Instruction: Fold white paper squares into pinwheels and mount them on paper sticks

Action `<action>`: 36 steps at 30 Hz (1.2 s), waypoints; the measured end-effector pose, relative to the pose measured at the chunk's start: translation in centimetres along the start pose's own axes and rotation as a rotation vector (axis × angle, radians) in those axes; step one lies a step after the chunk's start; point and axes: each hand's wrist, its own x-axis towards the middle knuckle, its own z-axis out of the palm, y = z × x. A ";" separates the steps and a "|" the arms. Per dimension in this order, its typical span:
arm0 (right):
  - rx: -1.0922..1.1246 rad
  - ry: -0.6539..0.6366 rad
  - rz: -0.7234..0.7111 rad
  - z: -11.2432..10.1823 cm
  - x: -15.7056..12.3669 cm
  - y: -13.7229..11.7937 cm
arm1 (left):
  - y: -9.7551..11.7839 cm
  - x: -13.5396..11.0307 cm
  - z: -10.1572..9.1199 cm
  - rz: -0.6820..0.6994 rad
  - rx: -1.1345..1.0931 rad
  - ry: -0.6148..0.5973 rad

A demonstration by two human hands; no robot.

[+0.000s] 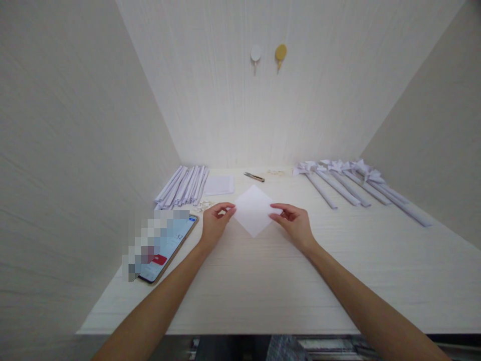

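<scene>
A square sheet of white paper [254,211] is held up over the table, turned so that its corners point up, down and sideways. My left hand [218,220] pinches its left corner between thumb and fingers. At the opposite corner, my right hand [295,223] grips the paper in the same way. Just behind my left hand lie small whitish bits [203,206]. A stack of white paper squares [219,185] rests farther back, left of the held sheet.
Rolled paper sticks [182,188] lie at the back left. Paper pinwheels on sticks [338,180] line the back right. Thread snips [254,177] lie near the back wall. A phone [169,250], partly blurred out, lies left of my left arm. Two hooks [280,52] hang on the wall.
</scene>
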 end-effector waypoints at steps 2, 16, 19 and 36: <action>0.010 0.006 0.000 -0.1 0.1 0.1 | 0.0 0.1 -0.2 -0.009 0.005 -0.008; 0.007 0.016 0.032 -1.1 0.6 0.4 | 0.2 0.2 -0.7 0.008 0.054 0.000; -0.010 0.050 0.017 -1.1 0.7 0.4 | 0.2 0.3 -0.7 0.033 0.057 -0.007; 0.090 -0.063 0.038 -1.0 0.5 0.3 | -0.3 0.7 -1.2 0.189 0.016 -0.002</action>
